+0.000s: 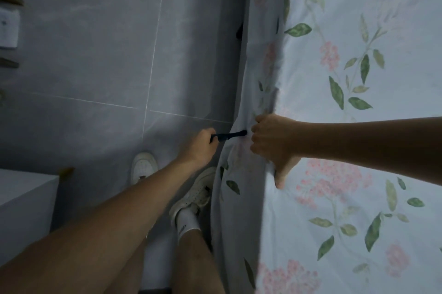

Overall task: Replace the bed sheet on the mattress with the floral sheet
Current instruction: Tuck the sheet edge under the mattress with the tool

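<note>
Across the right half of the view, the sheet [358,126] lies spread over the bed top, pale with pink flower clusters and green leaves, and its edge hangs down the bed's side toward the floor. Left of it runs the floor [95,54] of large grey tiles with thin pale joints. At the lower left stands a white block of furniture [24,205], only its corner in view. At the top left edge a pale rounded thing shows in part; what it is cannot be told.

Two bare legs stand close against the hanging cloth, in white shoes: one shoe [143,167] out on the tiles, the other shoe [193,193] just beside the sheet's fall, with a white sock above it.

At the bed's edge the right hand [272,143] is curled into a fist around a bunch of the sheet, thumb pointing down along the fold. Just left of it the left hand [199,147] is closed round one end of a strap [229,135], a thin dark band pulled taut, whose far end meets the gathered cloth next to the right knuckles.
</note>
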{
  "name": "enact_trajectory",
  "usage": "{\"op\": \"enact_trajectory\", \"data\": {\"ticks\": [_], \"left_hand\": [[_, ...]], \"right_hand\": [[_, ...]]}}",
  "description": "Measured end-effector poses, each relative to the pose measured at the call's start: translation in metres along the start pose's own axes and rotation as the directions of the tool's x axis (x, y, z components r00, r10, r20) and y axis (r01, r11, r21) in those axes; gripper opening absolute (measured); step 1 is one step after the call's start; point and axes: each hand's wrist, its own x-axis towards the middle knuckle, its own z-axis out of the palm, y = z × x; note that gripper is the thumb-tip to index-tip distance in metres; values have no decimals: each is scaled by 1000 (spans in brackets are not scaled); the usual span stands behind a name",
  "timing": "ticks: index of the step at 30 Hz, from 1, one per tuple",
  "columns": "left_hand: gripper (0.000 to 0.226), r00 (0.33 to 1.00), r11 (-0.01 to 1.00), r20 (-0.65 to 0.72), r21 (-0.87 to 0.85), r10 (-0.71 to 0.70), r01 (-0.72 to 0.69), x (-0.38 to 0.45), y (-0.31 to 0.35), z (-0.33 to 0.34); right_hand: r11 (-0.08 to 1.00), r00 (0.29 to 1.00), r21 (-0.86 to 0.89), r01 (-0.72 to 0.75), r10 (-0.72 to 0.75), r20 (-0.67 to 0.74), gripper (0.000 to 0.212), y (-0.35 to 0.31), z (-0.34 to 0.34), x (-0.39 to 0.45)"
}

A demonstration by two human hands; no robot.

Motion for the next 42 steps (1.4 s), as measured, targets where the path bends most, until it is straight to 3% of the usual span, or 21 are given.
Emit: {"op": "enact_trajectory", "data": {"ticks": [6, 11, 16, 21, 28, 31, 35, 37, 40, 42], "left_hand": [[34, 1000, 999, -21, -52, -8, 7, 1, -9, -3], [29, 988, 999, -148, -40, -36, 30, -18, -22, 4], [30, 1000, 990, 20, -139, 12, -10, -16, -17, 16], [20, 993, 964, 92, -263, 76, -50, 12, -10, 31], [18, 930, 979, 327, -163, 170, -121, 77, 39, 80], [16, 918, 981, 370, -176, 144, -83, 81, 22, 70], [24, 973, 980, 227, -201, 53, -6, 28, -47, 25], [18, 986, 967, 163, -251, -13, 54, -14, -84, 6], [15, 987, 948, 125, -287, -103, 135, -76, -124, -3], [15, 984, 944, 121, -289, -127, 157, -108, -135, 3]], "right_hand": [[999, 998, -1, -44, 44, -32, 92, -3, 5, -3], [996, 993, -20, -89, 87, -74, 98, -9, 7, -12], [992, 992, -53, -117, 113, -63, 99, -15, -1, -23], [995, 993, -13, -102, 101, -59, 92, -19, -11, -57], [991, 985, 32, -126, 129, -110, 84, -26, -9, -90], [989, 986, 31, -143, 145, -85, 84, -25, -5, -79], [989, 988, -25, -143, 142, -56, 90, -22, -1, -51], [989, 990, -30, -142, 141, -30, 95, -21, -1, -35], [985, 985, -32, -170, 171, 39, 103, -19, -4, -21], [983, 985, -59, -172, 171, -18, 99, -27, -5, -23]]}}
